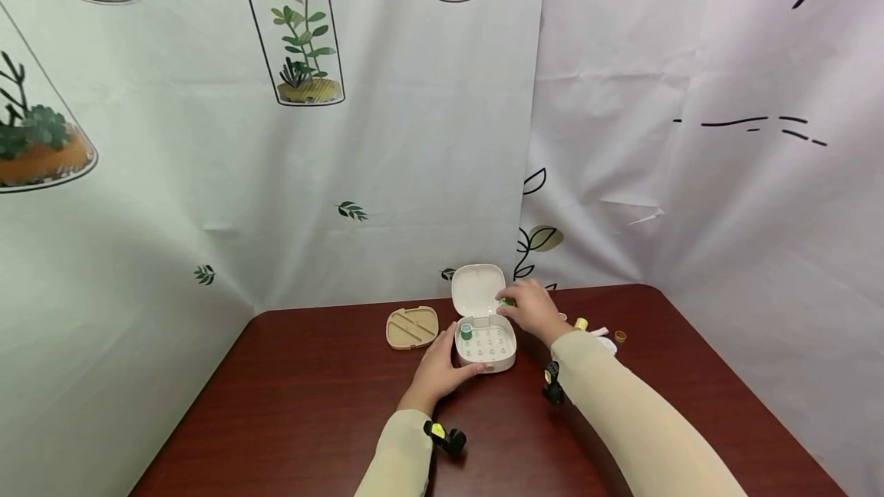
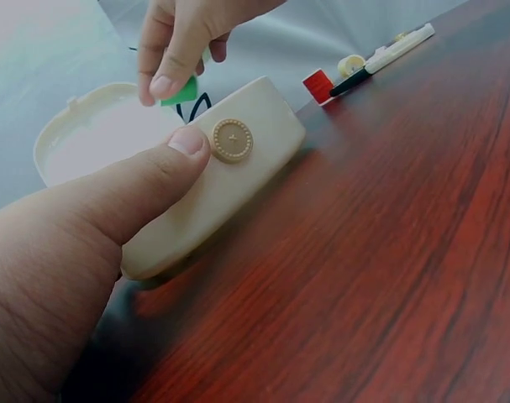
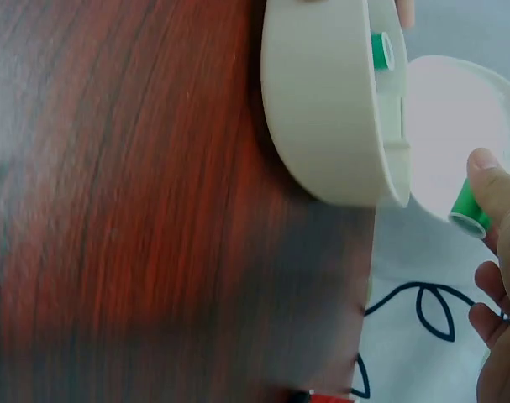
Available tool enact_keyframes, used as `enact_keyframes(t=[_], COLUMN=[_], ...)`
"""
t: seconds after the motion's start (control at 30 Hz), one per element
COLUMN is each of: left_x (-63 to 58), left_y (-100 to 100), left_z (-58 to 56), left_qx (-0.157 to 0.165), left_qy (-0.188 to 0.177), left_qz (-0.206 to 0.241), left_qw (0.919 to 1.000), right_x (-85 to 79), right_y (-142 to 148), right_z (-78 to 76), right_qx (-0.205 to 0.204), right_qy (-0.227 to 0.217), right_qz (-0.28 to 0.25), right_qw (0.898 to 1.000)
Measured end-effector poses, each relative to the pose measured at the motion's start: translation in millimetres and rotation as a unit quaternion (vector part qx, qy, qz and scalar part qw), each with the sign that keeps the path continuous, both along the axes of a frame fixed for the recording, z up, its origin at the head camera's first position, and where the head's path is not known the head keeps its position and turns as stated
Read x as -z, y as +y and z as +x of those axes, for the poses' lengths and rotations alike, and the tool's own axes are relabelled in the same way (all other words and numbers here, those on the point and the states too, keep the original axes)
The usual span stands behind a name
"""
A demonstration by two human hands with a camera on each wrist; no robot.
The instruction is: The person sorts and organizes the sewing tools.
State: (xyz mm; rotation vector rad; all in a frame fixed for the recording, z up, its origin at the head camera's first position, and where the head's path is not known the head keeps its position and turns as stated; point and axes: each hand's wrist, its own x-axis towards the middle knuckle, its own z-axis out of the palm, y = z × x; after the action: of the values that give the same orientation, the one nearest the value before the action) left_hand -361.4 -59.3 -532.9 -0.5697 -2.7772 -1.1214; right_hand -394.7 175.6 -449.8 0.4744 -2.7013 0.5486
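A cream sewing box (image 1: 508,360) stands on the table with its lid (image 1: 478,286) raised at the back. Rows of small pegs cover its inside, and a green thread spool (image 1: 466,332) stands at the left back of them. My left hand (image 1: 440,371) holds the box at its left front corner, the thumb on the front wall beside a round tan button clasp (image 2: 233,140). Above the box's right back, near the lid, my right hand (image 1: 532,309) pinches a second green thread spool (image 3: 470,208) between thumb and fingers, apart from the pegs.
A tan divided tray (image 1: 392,337) lies left of the box. Right of it, partly behind the right forearm, are a yellow spool (image 1: 581,324), a white round item (image 1: 608,345) and a small brown ring (image 1: 620,337). A red item (image 2: 318,86) shows beyond the box. Patterned cloth hangs behind the table.
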Motion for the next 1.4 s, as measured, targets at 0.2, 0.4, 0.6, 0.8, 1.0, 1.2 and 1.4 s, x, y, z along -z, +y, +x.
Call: enact_keyframes(t=[0.2,0.4,0.6,0.8,1.0,1.2,1.4], left_x=[-0.1,-0.7,0.2,1.2,-0.2,0.0,1.0], left_y=[-1,-2,-2,-2,-1,-1,-2], left_z=[-0.3,1.4,1.3,-0.2,-0.4,-0.5,-1.3], left_qx=[-0.005,-0.005,-0.004,-0.002,0.0,0.001,0.0], left_qy=[-0.002,-0.004,-0.004,0.003,-0.003,-0.001,-0.001], left_qz=[0.002,0.001,0.003,-0.002,0.0,-0.001,-0.003], left_qw=[1.0,1.0,1.0,1.0,1.0,1.0,1.0], right_x=[0.9,4.6,11.3,15.9,20.2,24.9,28.0], right_y=[-15,-28,-36,-43,-48,-50,-51], right_z=[0.8,1.3,1.8,3.7,4.7,7.3,12.2], right_qx=[-0.014,-0.018,-0.011,-0.009,-0.022,-0.019,-0.039], right_qy=[-0.013,-0.021,-0.038,-0.045,-0.057,-0.094,-0.109], right_qz=[-0.006,-0.01,-0.017,-0.022,-0.041,-0.064,-0.078], right_qw=[1.0,1.0,0.999,0.999,0.997,0.993,0.99])
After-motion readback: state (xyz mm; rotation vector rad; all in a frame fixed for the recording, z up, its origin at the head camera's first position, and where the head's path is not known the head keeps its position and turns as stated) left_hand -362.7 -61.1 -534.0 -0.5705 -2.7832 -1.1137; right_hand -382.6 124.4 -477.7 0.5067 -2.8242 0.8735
